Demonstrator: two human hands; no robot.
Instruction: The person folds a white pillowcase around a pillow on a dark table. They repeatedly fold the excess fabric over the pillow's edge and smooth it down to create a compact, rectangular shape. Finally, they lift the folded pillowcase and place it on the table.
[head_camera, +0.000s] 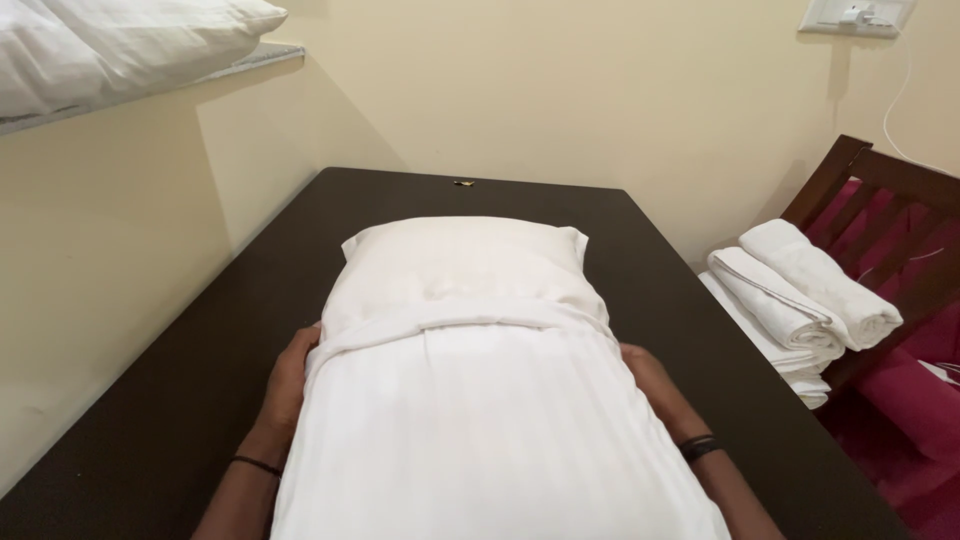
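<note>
At the upper left of the frame a shelf (255, 60) carries a stack of white pillows (120, 35). Below it, the dark bench (200, 330) runs from the lower left up to the centre top.

At the lower left, the left hand (290, 385) lies flat against the left edge of the pillowcase (480, 430), thumb over the cloth near its open mouth; the rest of its fingers are tucked under or behind the fabric, so whether that grip pinches the cloth or merely presses on it cannot be told.

In the middle of the frame lies the pillow (465, 265), lengthwise on the bench. Its far half is bare; its near half sits inside the striped white pillowcase, whose hem forms a bunched ridge across the pillow's middle. By that, the casing looks about half done: the near end is covered, the far end with its two corners is not yet covered.

At the lower right of centre, the right hand (650, 385) mirrors the other on the right edge of the pillowcase, fingers hidden below the cloth, so its grip too is unclear.

Further right, rolled and folded white towels (800, 295) rest on a wooden chair (880, 200), well apart from the bench work. A wall socket (860, 15) sits at the upper right.
</note>
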